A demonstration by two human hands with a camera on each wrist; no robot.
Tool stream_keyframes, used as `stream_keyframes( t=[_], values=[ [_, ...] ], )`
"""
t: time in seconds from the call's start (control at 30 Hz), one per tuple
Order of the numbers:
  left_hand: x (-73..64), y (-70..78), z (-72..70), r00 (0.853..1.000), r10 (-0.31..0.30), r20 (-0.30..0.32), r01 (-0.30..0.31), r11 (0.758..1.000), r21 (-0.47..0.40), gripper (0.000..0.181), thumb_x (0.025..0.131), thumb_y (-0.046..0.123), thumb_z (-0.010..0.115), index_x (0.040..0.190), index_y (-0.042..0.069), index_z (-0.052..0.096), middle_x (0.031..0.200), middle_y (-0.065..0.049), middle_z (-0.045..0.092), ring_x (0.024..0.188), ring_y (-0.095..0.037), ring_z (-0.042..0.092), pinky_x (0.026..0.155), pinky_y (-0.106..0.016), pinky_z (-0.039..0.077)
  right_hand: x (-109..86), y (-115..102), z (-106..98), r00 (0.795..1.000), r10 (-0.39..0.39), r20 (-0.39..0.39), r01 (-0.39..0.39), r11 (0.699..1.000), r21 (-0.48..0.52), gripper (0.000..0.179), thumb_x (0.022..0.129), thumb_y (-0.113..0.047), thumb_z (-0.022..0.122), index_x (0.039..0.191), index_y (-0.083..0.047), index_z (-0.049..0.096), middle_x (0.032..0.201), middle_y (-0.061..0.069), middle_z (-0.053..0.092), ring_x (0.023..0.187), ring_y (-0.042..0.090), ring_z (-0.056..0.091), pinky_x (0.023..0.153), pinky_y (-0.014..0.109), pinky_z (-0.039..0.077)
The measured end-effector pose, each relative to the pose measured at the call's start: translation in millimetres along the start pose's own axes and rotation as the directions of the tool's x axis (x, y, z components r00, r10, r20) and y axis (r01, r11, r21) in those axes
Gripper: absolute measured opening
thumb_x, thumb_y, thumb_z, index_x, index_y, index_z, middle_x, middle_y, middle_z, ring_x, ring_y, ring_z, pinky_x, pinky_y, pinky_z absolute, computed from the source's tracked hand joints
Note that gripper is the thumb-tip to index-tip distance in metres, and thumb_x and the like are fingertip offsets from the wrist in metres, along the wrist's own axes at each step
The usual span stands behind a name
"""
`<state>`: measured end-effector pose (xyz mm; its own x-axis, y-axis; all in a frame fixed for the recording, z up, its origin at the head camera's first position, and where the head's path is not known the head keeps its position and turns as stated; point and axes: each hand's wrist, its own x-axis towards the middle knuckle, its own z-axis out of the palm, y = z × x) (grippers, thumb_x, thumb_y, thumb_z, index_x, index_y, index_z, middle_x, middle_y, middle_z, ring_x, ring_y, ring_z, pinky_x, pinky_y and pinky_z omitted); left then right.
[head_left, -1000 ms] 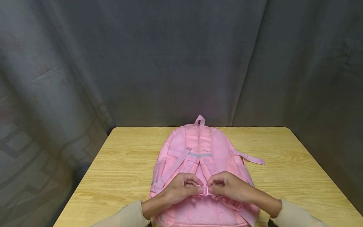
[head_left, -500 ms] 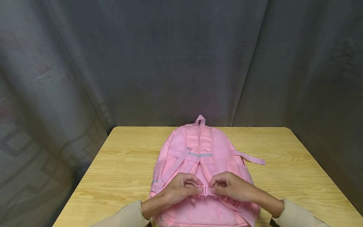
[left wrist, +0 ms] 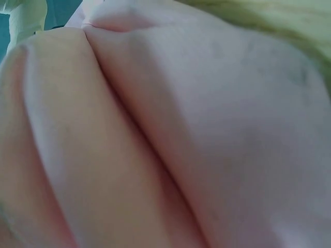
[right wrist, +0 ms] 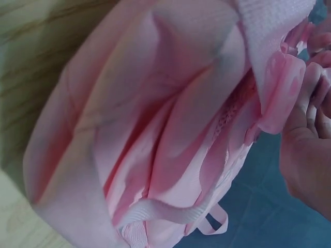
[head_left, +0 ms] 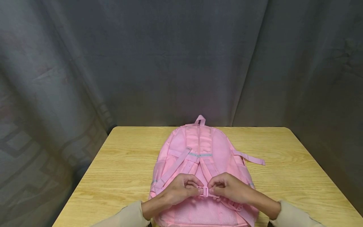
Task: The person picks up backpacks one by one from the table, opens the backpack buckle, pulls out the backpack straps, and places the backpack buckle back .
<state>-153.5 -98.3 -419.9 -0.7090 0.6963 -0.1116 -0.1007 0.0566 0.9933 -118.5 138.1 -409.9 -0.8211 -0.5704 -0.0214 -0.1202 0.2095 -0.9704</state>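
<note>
A pink backpack [head_left: 198,211] lies on the table with its shoulder-strap side up. Over its lower middle, both hands meet at a small pink plastic buckle [head_left: 204,191]. My left hand [head_left: 180,188] pinches the buckle's left end between thumb and fingers. My right hand [head_left: 233,187] pinches the webbing strap [head_left: 210,191] right beside it. In the right wrist view, part of the right hand [right wrist: 307,160] shows at the right edge near a pink plastic piece [right wrist: 283,93]. Close pink fabric [left wrist: 155,129] fills the left wrist view, and the left hand cannot be made out there.
The wood-grain table [head_left: 127,160] extends on both sides of the backpack. One loose strap end [head_left: 253,159] sticks out to the right, and another [head_left: 177,162] lies across the left side. Grey curtains [head_left: 170,63] hang behind the table.
The right hand shifted slightly right, then came back a little toward the buckle. The left hand and backpack have hardly moved.
</note>
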Motion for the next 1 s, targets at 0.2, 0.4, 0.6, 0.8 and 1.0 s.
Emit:
stream_keyframes(
  t=[0.2,0.4,0.6,0.8,1.0],
  values=[
    [0.3,-0.3,0.9,1.0,-0.004,0.012,0.005,1.0,-0.027,0.02,0.086,0.001,0.069,0.103,-0.009,0.066,0.083,-0.003,0.07,0.071,-0.009,0.066,0.061,-0.019,0.055,1.6,-1.0,1.6,1.0,-0.007,0.004,0.007,1.0,0.006,0.012,0.096,-0.002,0.059,0.098,0.005,0.069,0.077,0.014,0.067,0.068,0.004,0.061,0.06,0.021,0.055],
    [1.3,-2.1,0.7,1.0,-0.011,0.021,0.012,0.999,-0.036,0.02,0.086,0.001,0.069,0.103,-0.009,0.067,0.083,-0.002,0.07,0.071,-0.01,0.066,0.059,-0.02,0.056,3.1,-1.9,2.7,1.0,0.004,0.01,-0.004,1.0,0.014,0.013,0.095,0.0,0.057,0.099,0.005,0.069,0.079,0.008,0.067,0.068,0.003,0.06,0.06,0.019,0.053],
    [1.9,-3.7,0.8,1.0,-0.011,0.019,0.012,0.999,-0.039,0.019,0.086,0.0,0.069,0.102,-0.009,0.067,0.082,-0.001,0.069,0.071,-0.01,0.065,0.058,-0.019,0.055,2.1,-4.8,3.6,1.0,0.023,-0.001,-0.023,1.0,0.012,0.013,0.094,-0.001,0.058,0.099,0.004,0.069,0.079,0.003,0.067,0.069,0.004,0.061,0.061,0.018,0.053],
    [1.2,-3.1,0.4,1.0,-0.011,0.021,0.012,0.999,-0.047,0.019,0.085,-0.001,0.068,0.102,-0.01,0.066,0.081,-0.001,0.069,0.071,-0.01,0.066,0.059,-0.02,0.056,0.0,-7.7,2.9,0.999,0.028,-0.027,-0.028,0.999,-0.025,0.01,0.092,-0.003,0.063,0.096,0.002,0.07,0.078,0.001,0.067,0.069,0.003,0.059,0.061,0.019,0.053],
    [0.1,-1.6,-0.2,1.0,-0.015,0.025,0.016,0.999,-0.049,0.019,0.087,0.001,0.069,0.102,-0.009,0.066,0.082,-0.001,0.069,0.071,-0.01,0.065,0.059,-0.02,0.056,-1.1,-7.2,-0.1,0.998,0.061,-0.031,-0.062,0.997,-0.036,0.01,0.093,-0.008,0.065,0.097,-0.001,0.07,0.079,0.001,0.068,0.071,0.006,0.063,0.064,0.024,0.057]
  ],
)
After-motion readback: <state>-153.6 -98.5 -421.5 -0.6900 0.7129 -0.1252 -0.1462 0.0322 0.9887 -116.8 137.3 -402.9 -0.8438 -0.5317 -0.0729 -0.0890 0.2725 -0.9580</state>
